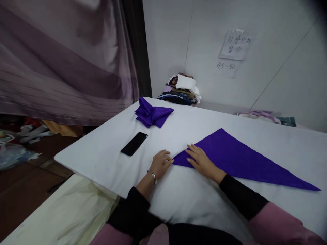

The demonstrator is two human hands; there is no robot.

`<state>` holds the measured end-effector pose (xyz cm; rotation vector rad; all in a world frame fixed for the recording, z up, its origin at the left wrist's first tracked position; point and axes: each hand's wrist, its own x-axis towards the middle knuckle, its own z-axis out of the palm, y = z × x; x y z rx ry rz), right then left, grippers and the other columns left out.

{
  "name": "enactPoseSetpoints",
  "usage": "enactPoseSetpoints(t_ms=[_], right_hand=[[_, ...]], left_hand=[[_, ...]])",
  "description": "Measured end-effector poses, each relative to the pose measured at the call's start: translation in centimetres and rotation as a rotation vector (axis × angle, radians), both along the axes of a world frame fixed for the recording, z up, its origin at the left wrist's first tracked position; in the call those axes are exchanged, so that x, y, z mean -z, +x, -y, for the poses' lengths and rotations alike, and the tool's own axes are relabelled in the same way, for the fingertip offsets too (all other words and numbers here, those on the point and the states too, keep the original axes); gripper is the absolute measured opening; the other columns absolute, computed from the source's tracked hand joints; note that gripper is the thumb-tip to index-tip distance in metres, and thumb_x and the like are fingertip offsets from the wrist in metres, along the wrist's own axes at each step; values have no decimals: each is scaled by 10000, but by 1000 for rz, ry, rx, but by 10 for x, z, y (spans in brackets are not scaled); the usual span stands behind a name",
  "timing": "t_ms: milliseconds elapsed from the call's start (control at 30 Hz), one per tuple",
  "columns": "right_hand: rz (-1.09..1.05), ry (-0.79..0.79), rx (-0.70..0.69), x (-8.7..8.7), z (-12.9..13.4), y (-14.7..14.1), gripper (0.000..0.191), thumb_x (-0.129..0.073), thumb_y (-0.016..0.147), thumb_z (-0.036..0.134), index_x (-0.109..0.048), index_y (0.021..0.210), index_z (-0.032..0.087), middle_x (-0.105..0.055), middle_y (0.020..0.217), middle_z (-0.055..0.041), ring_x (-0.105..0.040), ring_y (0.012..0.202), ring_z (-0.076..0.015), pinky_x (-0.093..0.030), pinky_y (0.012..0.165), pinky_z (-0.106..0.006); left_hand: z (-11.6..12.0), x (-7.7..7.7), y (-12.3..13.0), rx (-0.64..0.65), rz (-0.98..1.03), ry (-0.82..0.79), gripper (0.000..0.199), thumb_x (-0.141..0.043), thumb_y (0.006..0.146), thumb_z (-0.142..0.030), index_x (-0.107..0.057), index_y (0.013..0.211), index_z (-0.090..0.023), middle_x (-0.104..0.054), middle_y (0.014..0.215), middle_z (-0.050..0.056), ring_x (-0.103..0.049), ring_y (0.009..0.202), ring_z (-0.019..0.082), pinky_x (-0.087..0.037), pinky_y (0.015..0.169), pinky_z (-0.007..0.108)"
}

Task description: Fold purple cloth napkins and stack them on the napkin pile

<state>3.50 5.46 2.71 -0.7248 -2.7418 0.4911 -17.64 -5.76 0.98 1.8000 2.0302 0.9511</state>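
A purple cloth napkin (235,156) lies on the white-covered table, folded into a wide triangle. Its peak points away from me and its long edge runs along my side. At the left corner my left hand (160,165), with a bracelet on the wrist, has its fingers curled and its fingertips pinching the tip. My right hand (200,160) rests palm down on the cloth just right of that corner, fingers spread. Farther back on the table stands a second purple napkin (153,114), gathered into a pleated, winged shape.
A black phone (134,144) lies left of my hands on the white tabletop (102,160). Behind the table are a pile of folded clothes (180,90) and more cloth (265,116) along the wall. A striped curtain (68,64) hangs at the left, above bags on the floor.
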Motion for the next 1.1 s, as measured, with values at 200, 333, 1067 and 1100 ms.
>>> enactPoseSetpoints(t_ms=[200,333,1067,1100], right_hand=[[42,-63,-196,-8,-12,-37,326,-479,874,237,-570,1187,226,-421,1393,-81,-227,1350,-236,-181,1072,-513],[34,-110,-221,-4,-11,-39,169,-512,862,236,-654,952,224,-479,1347,-66,-248,1342,-234,-160,1069,-528],[70,-98,-112,7,-21,-39,265,-521,854,395,-608,721,184,-477,1346,-93,-248,1339,-270,-96,1065,-557],[67,-100,-103,8,-22,-40,252,-538,843,392,-604,719,183,-475,1347,-95,-246,1340,-272,-94,1063,-560]], left_hand=[[3,8,-1,36,-48,86,155,-551,810,-307,-675,775,-221,-617,1118,52,-450,1192,248,-368,990,466],[7,9,0,44,-60,89,148,-565,806,-311,-687,779,-232,-613,1139,47,-430,1215,255,-352,1003,483],[5,-3,13,-70,-16,-97,145,-637,691,-257,-641,550,-222,-627,1144,21,-402,1236,279,-296,1023,487],[5,-3,13,-79,-21,-104,140,-638,687,-252,-639,551,-221,-625,1148,22,-398,1240,279,-296,1022,485]])
